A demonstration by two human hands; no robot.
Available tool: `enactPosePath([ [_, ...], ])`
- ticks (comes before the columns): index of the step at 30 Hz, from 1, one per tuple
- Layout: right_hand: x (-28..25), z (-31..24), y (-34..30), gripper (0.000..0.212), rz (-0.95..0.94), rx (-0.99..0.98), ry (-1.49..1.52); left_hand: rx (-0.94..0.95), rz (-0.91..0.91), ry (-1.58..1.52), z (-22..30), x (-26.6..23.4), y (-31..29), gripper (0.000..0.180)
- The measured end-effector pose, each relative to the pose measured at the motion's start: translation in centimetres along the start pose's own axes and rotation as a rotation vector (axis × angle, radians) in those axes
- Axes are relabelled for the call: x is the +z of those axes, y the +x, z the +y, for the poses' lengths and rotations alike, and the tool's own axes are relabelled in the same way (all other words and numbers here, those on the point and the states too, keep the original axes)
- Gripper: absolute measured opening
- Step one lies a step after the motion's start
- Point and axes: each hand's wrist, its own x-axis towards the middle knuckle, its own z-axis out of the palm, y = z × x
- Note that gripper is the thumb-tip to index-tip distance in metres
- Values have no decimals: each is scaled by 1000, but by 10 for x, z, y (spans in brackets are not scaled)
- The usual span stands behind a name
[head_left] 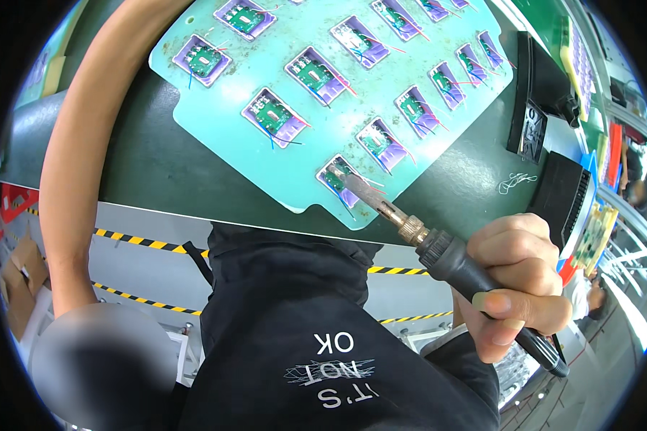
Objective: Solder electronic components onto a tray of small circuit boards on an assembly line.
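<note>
My right hand (514,280) is closed round the black handle of a soldering iron (449,262). The iron slants up to the left, its tip over a small green circuit board (334,179) in the nearest pocket of a turquoise tray (230,129). Whether the tip touches the board cannot be told. Several more pockets hold purple housings with green boards, such as this one (273,118), with thin red and blue wires sticking out. My left arm (72,172) reaches up along the left side and past the top edge, so its hand is out of view.
The tray lies on a dark green table (144,158). To the right stand a black vented box (557,190) and a black bracket (529,133), near a tangle of thin white wire (516,182). A cardboard box (23,276) is at the far left; another person (594,298) is at right.
</note>
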Motion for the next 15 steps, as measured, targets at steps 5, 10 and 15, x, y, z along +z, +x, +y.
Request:
enactPosePath([
  [5,-1,-2,1,31,-1,23,6,20,-12,-7,-2,0,3,27],
  [10,-3,-7,6,31,-30,23,-4,42,-18,-16,3,-3,2,27],
  [15,-4,-7,6,29,-70,37,-12,30,-7,4,2,-3,1,27],
])
